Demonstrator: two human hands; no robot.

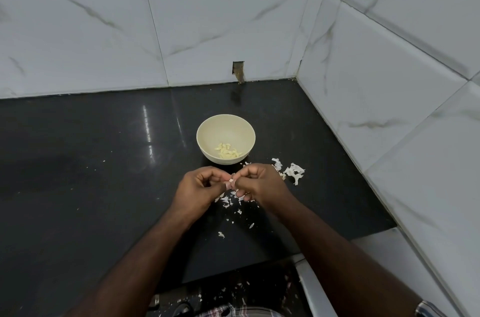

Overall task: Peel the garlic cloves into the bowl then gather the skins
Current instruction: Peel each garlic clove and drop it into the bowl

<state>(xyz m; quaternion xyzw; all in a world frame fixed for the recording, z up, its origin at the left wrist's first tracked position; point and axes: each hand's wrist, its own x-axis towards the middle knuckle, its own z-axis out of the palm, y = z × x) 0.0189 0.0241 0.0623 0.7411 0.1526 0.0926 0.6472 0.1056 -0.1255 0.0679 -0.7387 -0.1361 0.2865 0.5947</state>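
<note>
— How far along was the peeling?

— Partway, I'd judge. The cream bowl [225,139] stood near the middle of the dark table [78,160], toward the back wall, with a small heap of peeled cloves [228,151] at its bottom. I made out roughly eight to ten; they overlapped too much for a firm count.

— And the hands?

— Both were raised just in front of the bowl. The left hand [200,188] and the right hand [259,184] met at their fingertips, fingers curled and pinched together on one small garlic clove [232,183], mostly hidden.

— Any unpeeled ones waiting?

— None that I could see on the table.

— The skins?

— Not gathered. One larger clump of skins [292,172] lay right of the bowl, toward the table's right edge, and many loose flakes [231,203] were scattered under the hands and toward the front edge, too many to count. Gathering was all still to do.
</note>
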